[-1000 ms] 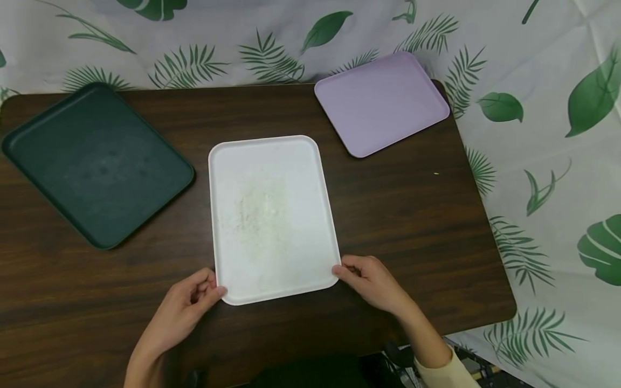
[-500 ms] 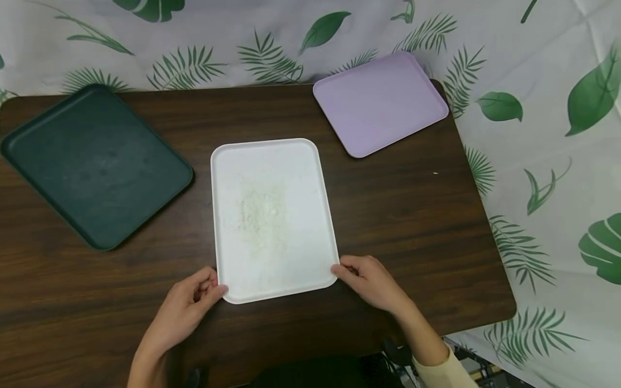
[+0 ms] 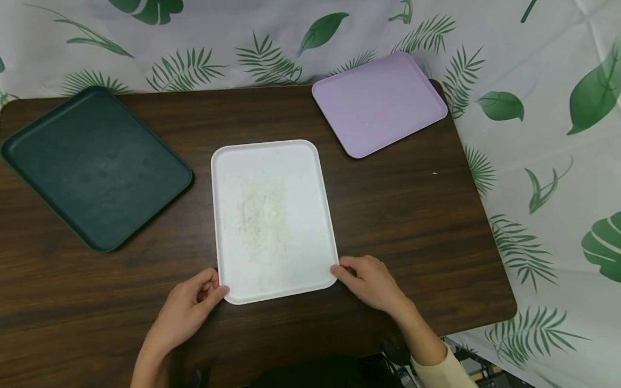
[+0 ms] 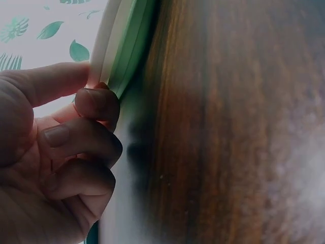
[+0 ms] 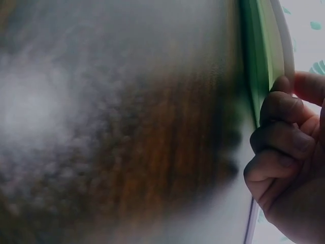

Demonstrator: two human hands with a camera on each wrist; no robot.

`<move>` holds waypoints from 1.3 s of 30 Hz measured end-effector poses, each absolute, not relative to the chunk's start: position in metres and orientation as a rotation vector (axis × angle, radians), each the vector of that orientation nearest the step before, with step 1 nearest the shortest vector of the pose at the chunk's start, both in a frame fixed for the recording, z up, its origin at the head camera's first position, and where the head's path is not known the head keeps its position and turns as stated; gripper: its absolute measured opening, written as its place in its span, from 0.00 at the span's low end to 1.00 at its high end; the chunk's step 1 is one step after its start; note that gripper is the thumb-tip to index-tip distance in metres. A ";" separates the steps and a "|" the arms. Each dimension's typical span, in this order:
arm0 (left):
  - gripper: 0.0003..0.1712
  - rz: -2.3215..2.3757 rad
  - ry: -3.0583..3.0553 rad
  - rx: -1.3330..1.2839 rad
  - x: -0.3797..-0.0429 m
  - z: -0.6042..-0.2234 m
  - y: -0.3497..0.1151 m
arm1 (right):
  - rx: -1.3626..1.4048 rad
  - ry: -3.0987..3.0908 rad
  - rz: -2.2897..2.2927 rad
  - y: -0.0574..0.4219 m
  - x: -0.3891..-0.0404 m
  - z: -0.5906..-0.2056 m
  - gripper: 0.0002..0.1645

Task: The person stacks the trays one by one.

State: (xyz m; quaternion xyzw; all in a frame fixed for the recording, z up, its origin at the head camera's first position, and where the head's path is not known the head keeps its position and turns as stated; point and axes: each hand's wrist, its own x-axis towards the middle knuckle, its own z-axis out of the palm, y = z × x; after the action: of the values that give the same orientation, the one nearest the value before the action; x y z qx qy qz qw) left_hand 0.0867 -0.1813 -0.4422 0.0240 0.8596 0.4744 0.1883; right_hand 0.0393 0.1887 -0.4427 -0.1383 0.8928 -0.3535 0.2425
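Observation:
A white rectangular tray with rounded corners and a speckled, yellowish stain in its middle lies lengthwise in front of me. My left hand pinches its near left corner, thumb on top of the rim and the other fingers curled beneath. At the near right corner, my right hand grips the rim the same way. Both wrist views look along the tray's edge from below: a pale rim with a green band under it. Curled fingers sit just below that edge.
A dark green tray lies angled on the left of the brown wooden table. At the far right corner, a lilac tray overlaps the table's edge. Leaf-printed white cloth hangs behind and to the right.
The white tray looks slightly smaller, its far edge a little nearer to me. Both hands keep their hold on its corners. The view has shifted slightly.

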 end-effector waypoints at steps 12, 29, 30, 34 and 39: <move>0.16 1.226 2.490 0.087 0.086 -0.442 -0.179 | -0.506 2.619 -0.761 0.185 0.037 -0.440 0.25; 0.17 1.174 2.454 0.042 0.084 -0.441 -0.179 | -0.504 2.610 -0.747 0.185 0.036 -0.439 0.24; 0.17 1.173 2.448 0.038 0.084 -0.440 -0.179 | -0.501 2.609 -0.745 0.186 0.036 -0.439 0.24; 0.18 1.156 2.425 0.023 0.083 -0.439 -0.180 | -0.488 2.595 -0.737 0.186 0.035 -0.439 0.24; 0.19 1.135 2.412 0.016 0.083 -0.438 -0.180 | -0.476 2.569 -0.738 0.187 0.035 -0.439 0.23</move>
State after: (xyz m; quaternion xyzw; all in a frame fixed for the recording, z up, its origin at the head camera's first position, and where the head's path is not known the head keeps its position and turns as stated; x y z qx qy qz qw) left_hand 0.0828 -0.1798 -0.4378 0.0057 0.8794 0.4137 0.2357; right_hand 0.0346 0.1868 -0.4390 -0.1714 0.9247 -0.2658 0.2117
